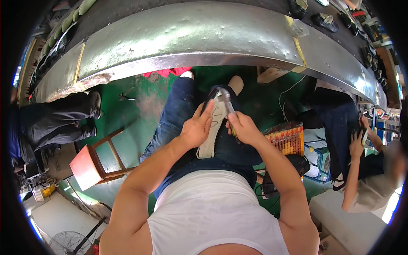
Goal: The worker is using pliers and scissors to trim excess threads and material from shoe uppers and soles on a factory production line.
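Note:
A shoe [207, 146] rests across my lap with its pale beige underside up and a dark edge round the toe. My left hand [196, 131] grips its side, thumb lying along the edge. In my right hand [244, 128] is a hammer-like metal tool [225, 96], its head over the toe end of the shoe. Part of the tool's yellow-green handle shows below my fist, so whether it is a hammer or lasting pincers is hard to tell.
A metal-edged bench [182, 36] curves across in front, with dark shoes [325, 21] at its far right. At left stands a stool [88, 166]; at right, a box with red-orange packaging [285, 140]. A seated co-worker [367, 178] works at right, and another person's legs [63, 123] show at left.

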The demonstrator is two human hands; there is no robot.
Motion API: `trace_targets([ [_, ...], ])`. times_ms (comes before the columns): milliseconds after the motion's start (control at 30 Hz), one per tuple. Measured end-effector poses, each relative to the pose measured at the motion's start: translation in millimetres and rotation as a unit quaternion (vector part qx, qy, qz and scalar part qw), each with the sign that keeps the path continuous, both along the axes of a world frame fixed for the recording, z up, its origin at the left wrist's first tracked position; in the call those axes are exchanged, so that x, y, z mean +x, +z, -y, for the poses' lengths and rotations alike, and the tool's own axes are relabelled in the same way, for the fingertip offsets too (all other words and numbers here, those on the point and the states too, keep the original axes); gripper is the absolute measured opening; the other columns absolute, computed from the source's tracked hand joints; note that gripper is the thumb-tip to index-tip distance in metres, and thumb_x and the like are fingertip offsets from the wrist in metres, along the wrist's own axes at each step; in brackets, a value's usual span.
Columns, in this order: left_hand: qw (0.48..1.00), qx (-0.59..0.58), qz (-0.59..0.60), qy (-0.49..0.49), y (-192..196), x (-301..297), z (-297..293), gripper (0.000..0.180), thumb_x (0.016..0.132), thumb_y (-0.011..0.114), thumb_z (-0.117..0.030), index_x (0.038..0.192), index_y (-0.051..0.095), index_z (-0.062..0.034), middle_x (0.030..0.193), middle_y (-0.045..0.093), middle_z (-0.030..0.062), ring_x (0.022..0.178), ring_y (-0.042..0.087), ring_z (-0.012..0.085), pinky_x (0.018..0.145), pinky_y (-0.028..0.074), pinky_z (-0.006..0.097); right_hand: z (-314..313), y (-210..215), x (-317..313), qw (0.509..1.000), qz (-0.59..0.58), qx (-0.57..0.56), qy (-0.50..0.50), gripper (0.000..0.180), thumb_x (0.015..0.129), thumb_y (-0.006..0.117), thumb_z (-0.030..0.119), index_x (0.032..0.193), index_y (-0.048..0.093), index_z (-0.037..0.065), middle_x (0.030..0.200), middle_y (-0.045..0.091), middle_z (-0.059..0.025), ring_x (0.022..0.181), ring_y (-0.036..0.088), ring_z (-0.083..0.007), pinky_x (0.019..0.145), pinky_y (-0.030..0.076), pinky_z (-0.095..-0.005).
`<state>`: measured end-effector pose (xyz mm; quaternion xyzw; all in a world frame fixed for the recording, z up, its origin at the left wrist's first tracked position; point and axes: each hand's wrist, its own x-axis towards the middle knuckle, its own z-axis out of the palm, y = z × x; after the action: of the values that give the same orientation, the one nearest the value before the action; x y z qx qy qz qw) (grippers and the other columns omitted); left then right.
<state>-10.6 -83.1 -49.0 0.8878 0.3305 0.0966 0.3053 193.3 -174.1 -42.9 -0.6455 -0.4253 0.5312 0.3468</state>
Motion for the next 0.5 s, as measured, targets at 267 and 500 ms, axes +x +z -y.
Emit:
trace_targets([
  [267,0.957,-0.266,0.021,0.111,-10,-5,-14,0.08,0.095,0.063,-0.032,0.153,0.021,0.0041,0.137,0.051,0.0312,0.127,0.052,0.0384,0.108,0.04,0.038,-2,14,-1,0.953,0.225,0.039,0.2,0.039,0.099,0.053,0.033,0.093,0.057,-0.005,0.088,0.064,-0.0298,0.089,0.061,-0.0487,0.077,0.049,-0.0498],
  [500,0.806,-0.575,-0.013,0.137,1,-8,-48,0.061,0.091,0.072,-0.029,0.142,0.042,-0.0167,0.125,0.062,0.0039,0.115,0.057,0.0184,0.081,0.049,0.042,36,59,13,0.95,0.169,-0.076,0.251,0.032,0.092,0.061,0.026,0.106,0.062,-0.003,0.084,0.065,-0.0269,0.088,0.063,-0.0462,0.081,0.051,-0.0488],
])
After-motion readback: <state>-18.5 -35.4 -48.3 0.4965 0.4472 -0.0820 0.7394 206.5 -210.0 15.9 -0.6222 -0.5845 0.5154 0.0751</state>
